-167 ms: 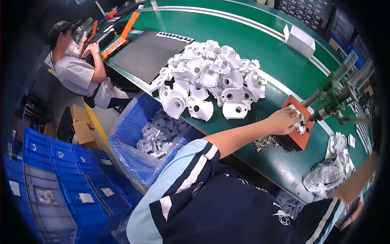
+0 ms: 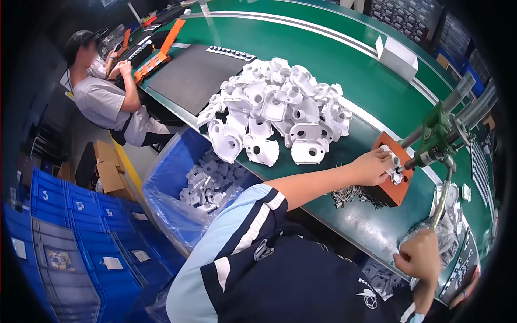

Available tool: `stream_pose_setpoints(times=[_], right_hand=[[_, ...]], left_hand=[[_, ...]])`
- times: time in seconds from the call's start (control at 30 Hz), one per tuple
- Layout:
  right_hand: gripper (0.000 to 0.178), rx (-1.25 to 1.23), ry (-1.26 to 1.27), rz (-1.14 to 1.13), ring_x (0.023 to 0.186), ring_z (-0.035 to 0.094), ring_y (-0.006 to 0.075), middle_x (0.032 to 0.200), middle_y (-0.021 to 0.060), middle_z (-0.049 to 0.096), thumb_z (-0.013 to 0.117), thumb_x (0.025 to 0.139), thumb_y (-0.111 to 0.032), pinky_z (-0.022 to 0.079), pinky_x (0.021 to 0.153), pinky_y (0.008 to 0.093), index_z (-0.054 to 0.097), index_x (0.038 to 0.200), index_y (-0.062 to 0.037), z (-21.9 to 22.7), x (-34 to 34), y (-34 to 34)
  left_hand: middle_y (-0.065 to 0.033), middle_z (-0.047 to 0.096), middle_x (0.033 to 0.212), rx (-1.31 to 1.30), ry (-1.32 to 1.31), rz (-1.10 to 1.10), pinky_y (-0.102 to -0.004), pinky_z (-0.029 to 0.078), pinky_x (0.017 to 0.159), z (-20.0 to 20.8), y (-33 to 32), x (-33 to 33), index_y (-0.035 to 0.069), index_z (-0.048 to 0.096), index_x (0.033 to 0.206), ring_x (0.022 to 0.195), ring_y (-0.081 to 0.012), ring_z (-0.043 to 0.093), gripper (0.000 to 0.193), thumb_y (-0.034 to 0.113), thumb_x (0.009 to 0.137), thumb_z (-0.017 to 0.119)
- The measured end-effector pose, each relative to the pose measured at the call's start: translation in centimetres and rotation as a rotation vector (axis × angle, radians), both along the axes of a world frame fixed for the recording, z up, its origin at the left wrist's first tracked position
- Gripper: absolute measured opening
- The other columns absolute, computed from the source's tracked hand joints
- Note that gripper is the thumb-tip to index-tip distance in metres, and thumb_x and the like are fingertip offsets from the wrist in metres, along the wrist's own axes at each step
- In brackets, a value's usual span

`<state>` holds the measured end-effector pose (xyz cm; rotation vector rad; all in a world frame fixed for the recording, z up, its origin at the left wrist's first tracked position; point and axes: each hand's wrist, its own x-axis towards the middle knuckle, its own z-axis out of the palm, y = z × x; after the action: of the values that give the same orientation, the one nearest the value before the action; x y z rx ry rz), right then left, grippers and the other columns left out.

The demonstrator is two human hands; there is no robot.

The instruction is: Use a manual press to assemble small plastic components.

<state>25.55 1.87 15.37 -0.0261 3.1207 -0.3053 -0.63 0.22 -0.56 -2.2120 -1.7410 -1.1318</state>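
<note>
Nearest on the right, my right hand (image 2: 423,253) is curled in a fist round the low end of the lever (image 2: 443,200). To the left, a blue bin (image 2: 176,157) holds more white pieces. Metal pins (image 2: 353,196) lie just beside the orange block (image 2: 393,192), where my left hand (image 2: 371,168) grips a white part (image 2: 396,162) under the green press (image 2: 434,134). Farther left sits a heap of white parts (image 2: 280,102); a white box (image 2: 398,58) stands at the far right.

Parts (image 2: 273,109) lie heaped left of the press (image 2: 435,135).
</note>
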Motion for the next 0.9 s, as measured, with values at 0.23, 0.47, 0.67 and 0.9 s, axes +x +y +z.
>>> stream_pose_setpoints(times=[0.23,0.47,0.67,0.9], right_hand=[[0.037,-0.569,-0.286,-0.215,0.039,0.047,0.0175,0.045,0.0022,0.050,0.074,0.067,-0.037,0.038,0.043,0.0271,0.059,0.063,-0.0035,4.5,-2.1,0.4],[0.052,-0.997,1.179,-0.136,0.115,0.048,0.0219,0.124,0.0121,0.051,0.049,0.093,-0.034,0.040,0.098,0.0292,0.040,0.130,0.0015,5.0,1.4,27.3],[0.036,-1.437,0.977,-0.458,0.081,0.057,0.0126,0.091,0.0036,0.061,0.054,0.091,-0.027,0.043,0.074,0.0199,0.050,0.119,-0.0046,-1.0,-5.0,30.1],[0.040,-1.027,0.969,-0.629,0.068,0.046,0.0096,0.086,0.0042,0.057,0.047,0.093,-0.018,0.037,0.065,0.0208,0.043,0.129,-0.0017,-7.0,1.4,15.8]], left_hand=[[-0.0203,0.060,0.095,-0.157,-0.173,-0.053,-0.0433,0.041,0.090,1.3,1.6,-1.2,-0.004,0.047,0.115,0.098,-0.0354,0.055,0.052,0.027,0.076,0.061],[-0.0170,0.059,0.105,-0.137,0.203,0.023,-0.0427,0.042,0.090,-0.3,6.7,-1.6,0.014,0.054,0.111,0.105,-0.0337,0.054,0.045,0.044,0.077,0.058],[-0.0117,0.061,0.105,-0.305,0.315,-0.011,-0.0375,0.048,0.080,7.0,4.0,-0.2,0.026,0.052,0.120,0.102,-0.0296,0.059,0.054,0.044,0.071,0.065],[-0.0096,0.064,0.102,-0.727,0.202,0.024,-0.0390,0.049,0.074,8.2,1.3,-2.7,0.024,0.058,0.112,0.092,-0.0276,0.063,0.048,0.044,0.069,0.065]])
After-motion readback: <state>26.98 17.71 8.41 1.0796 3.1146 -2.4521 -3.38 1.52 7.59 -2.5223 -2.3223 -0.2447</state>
